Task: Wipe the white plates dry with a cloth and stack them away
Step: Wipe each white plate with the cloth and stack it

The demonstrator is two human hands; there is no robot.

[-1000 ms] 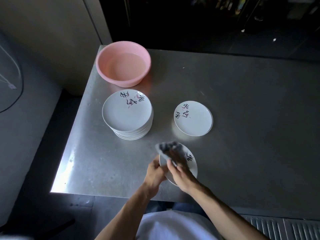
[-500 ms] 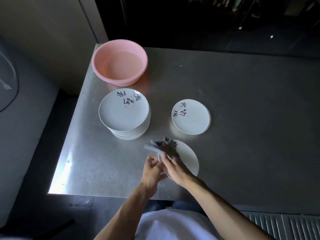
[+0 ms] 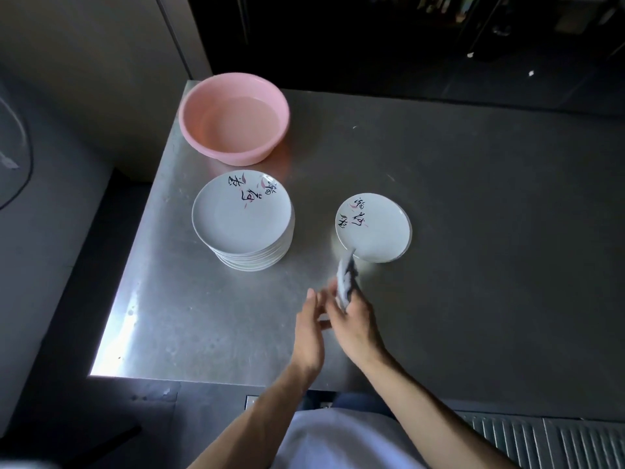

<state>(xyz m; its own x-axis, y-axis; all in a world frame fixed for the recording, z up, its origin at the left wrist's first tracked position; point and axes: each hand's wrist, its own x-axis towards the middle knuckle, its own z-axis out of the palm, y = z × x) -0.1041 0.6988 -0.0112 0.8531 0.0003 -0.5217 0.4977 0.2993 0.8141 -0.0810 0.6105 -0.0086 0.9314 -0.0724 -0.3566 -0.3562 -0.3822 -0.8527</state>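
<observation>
Both hands hover over the near middle of the steel worktop [image 3: 490, 265], close together but apart. The right hand [image 3: 356, 324] grips a grey cloth [image 3: 345, 282], fingers curled round its lower end. The cloth is blurred and stands up and away from the hand. In the head view its tip overlaps the near rim of a single white plate [image 3: 378, 235]; whether it touches the plate cannot be told. The left hand [image 3: 308, 333] is just beside the right, with its fingers stretched forward and loosely spread, holding nothing that can be made out. A pale sliver shows between the two hands, too small to identify.

The single plate lies flat with its painted lettering facing up. To its left, across a gap of bare steel, stands a stack of white plates [image 3: 236, 225], set back a little from the worktop's left edge. Beyond the stack, a pink basin [image 3: 233, 155] sits in the far left corner, its rim close to both edges there. The worktop stretches on widely to the right of the single plate and beyond it. Near the hands, a strip of steel runs to the front edge, and the near left corner catches a bright glare.
</observation>
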